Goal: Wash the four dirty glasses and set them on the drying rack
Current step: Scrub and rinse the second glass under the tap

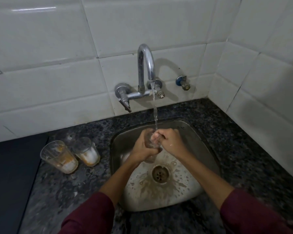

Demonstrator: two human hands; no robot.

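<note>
My left hand [143,146] grips a clear glass [150,141] over the steel sink [201,141], right under the running stream from the tap [146,65]. The fingers of my right hand [169,141] reach into the glass's mouth from the right. Much of the glass is hidden by both hands. Two dirty glasses stand on the dark granite counter to the left of the sink: the near one [59,157] and the far one [86,152], both with orange and white residue inside.
Water pools around the drain [160,173] in the basin. A dark flat surface [10,174] lies at the far left of the counter. White tiled walls close in behind and to the right. A small valve [183,82] sticks out right of the tap.
</note>
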